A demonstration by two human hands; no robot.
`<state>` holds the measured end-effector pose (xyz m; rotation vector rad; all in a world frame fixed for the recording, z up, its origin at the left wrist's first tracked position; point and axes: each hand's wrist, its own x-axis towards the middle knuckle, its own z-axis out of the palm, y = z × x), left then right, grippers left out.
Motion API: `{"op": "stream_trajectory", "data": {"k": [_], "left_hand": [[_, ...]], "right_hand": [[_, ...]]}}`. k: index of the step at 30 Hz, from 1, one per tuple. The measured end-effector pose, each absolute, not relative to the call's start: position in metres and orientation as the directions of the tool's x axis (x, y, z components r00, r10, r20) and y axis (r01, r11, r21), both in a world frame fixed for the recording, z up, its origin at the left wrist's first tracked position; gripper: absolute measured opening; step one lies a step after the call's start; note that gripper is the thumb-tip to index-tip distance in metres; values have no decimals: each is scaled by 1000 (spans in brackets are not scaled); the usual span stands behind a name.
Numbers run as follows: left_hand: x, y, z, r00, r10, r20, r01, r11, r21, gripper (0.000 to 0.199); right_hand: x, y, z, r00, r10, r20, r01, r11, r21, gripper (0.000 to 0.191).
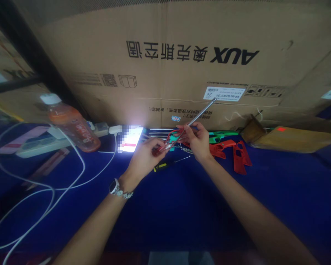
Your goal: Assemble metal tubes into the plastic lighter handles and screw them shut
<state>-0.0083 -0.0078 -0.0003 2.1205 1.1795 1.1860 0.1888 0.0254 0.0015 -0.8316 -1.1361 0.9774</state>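
My left hand (148,152), with a watch on its wrist, pinches a small red plastic part (160,150). Opposite it, my right hand (198,141) is closed around a thin metal rod (200,115), which slants up and right toward the carton. Thin red wires (177,133) and a green piece (172,138) sit between the hands; how they join is too blurred to tell. Below the fingers lies a screwdriver (161,167) with a yellow and black handle. Red plastic handle shells (239,158) and green ones (220,137) lie right of my right hand.
A large carton (165,84) stands upright behind the blue tabletop (176,213). On the left are a lit phone (131,139), a drink bottle (74,125), a power strip (44,143) and looped white cable (82,165). A yellowish packet (295,140) lies at right.
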Motion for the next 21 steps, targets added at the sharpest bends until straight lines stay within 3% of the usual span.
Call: {"op": "stream_trajectory", "data": {"k": [3, 6, 13, 21], "left_hand": [[-8, -7, 2, 266, 806, 529, 451, -589, 671, 7], [-9, -5, 3, 258, 823, 506, 389, -568, 725, 9], [-15, 1, -3, 371, 881, 294, 171, -376, 910, 15], [-17, 5, -9, 253, 962, 98, 112, -130, 985, 20]], "right_hand": [[189, 27, 0, 134, 929, 345, -194, 366, -910, 41], [189, 28, 0, 144, 924, 356, -191, 378, -906, 43], [185, 25, 0, 130, 921, 368, -177, 387, -905, 42], [183, 24, 4, 150, 918, 368, -184, 391, -902, 42]]}}
